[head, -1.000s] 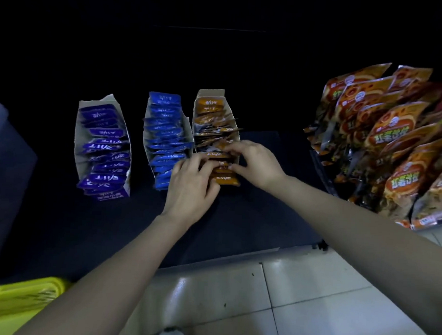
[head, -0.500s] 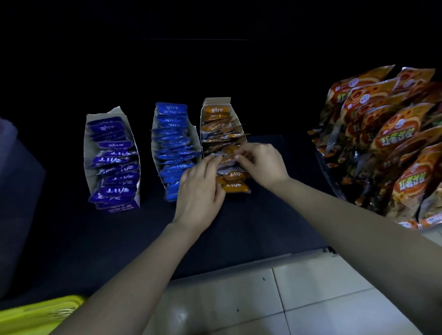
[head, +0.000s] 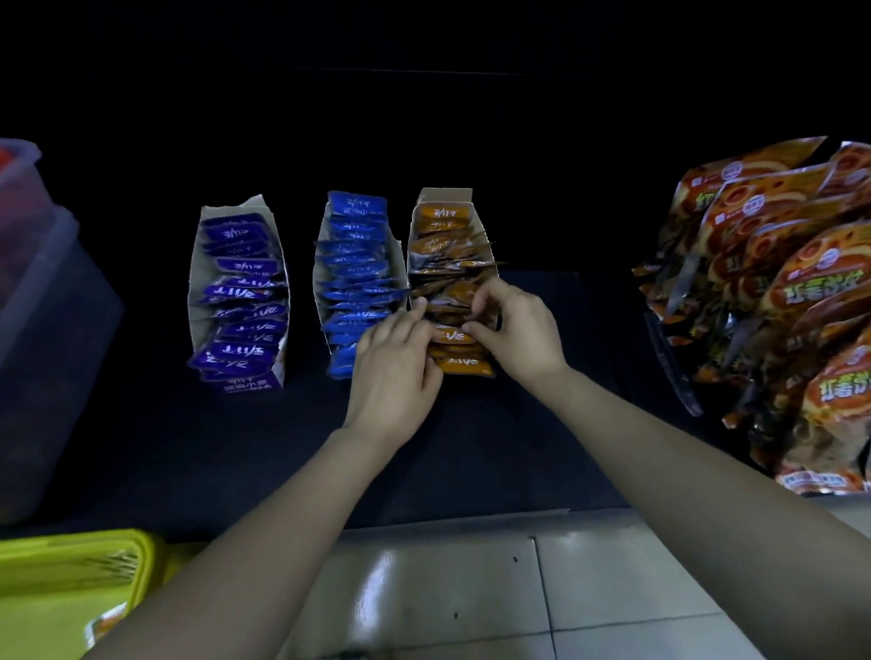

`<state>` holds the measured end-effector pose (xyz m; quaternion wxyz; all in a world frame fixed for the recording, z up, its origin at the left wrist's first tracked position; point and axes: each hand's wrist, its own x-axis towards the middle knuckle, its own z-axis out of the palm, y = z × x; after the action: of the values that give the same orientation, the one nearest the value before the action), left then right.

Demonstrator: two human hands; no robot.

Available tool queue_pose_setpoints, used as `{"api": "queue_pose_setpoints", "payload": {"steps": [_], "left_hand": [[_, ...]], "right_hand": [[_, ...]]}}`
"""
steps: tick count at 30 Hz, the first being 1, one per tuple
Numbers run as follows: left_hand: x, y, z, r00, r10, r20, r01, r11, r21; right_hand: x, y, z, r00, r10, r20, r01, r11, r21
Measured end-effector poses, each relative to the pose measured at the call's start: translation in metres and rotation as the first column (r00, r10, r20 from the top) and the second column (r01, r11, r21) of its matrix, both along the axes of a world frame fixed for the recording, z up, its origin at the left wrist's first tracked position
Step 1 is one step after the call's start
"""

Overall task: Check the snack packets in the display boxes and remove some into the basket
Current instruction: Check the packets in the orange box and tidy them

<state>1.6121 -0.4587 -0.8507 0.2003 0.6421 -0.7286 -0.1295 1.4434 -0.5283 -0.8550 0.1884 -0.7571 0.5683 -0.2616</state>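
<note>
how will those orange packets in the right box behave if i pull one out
Probably floppy and light: the orange packets are thin, flat sachets, several leaning askew in the open cardboard box. Their glossy film looks slippery, so neighbours may slide out too. The narrow box could shift or tip if tugged; nothing visibly anchors it.

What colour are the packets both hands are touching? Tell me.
Orange, some with white handwriting; the head view shows these packets in the rightmost display box.
</note>
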Motion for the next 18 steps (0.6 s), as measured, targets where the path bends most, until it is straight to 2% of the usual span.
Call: {"api": "queue_pose_setpoints", "payload": {"steps": [8, 12, 18], "left_hand": [[-0.011, 0.000, 0.004, 0.994, 0.094, -0.051, -0.092, 0.995, 0.045], [-0.016, -0.003, 0.004, 0.989, 0.132, -0.064, -0.130, 0.991, 0.035], [-0.018, -0.006, -0.005, 0.989, 0.149, -0.011, -0.149, 0.989, -0.006]], "right_hand": [[-0.007, 0.004, -0.012, 0.991, 0.043, -0.123, -0.059, 0.990, -0.129], [-0.004, -0.007, -0.011, 0.963, 0.028, -0.268, -0.067, 0.989, -0.135], [-0.001, -0.011, -0.016, 0.967, 0.002, -0.254, -0.053, 0.980, -0.192]]}}
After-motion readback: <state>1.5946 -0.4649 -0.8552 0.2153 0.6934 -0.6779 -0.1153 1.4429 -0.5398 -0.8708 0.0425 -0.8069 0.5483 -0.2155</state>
